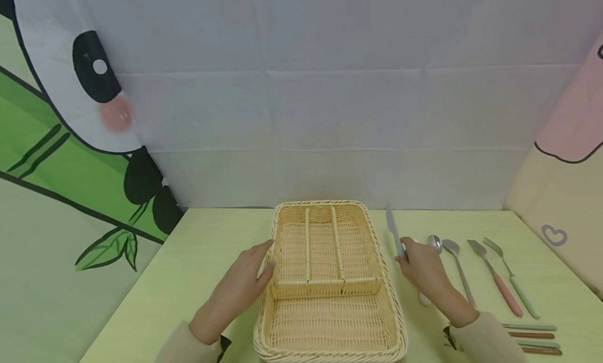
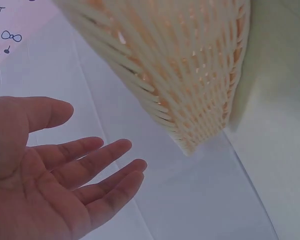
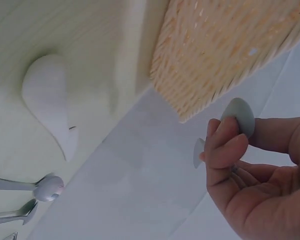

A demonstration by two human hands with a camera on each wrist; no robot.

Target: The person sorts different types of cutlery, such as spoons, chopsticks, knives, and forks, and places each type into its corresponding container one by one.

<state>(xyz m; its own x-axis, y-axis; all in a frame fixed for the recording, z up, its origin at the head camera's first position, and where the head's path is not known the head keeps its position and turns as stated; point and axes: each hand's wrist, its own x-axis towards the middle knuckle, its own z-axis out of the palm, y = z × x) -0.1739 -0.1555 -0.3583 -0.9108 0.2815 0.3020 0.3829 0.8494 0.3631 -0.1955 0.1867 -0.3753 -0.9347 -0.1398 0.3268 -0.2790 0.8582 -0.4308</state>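
Beige long sleeves are worn on both arms, ending at the wrists beside the basket. A dark band with pale marks is seen at each cuff. Left hand and right hand are bare.

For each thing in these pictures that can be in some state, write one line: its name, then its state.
wicker basket: upright on the table, compartments empty.
knife: lifted, blade pointing away, pinched by the right hand.
left hand: fingers straight, against the basket's left side.
two spoons: lying flat on the table.
two forks: lying flat, side by side.
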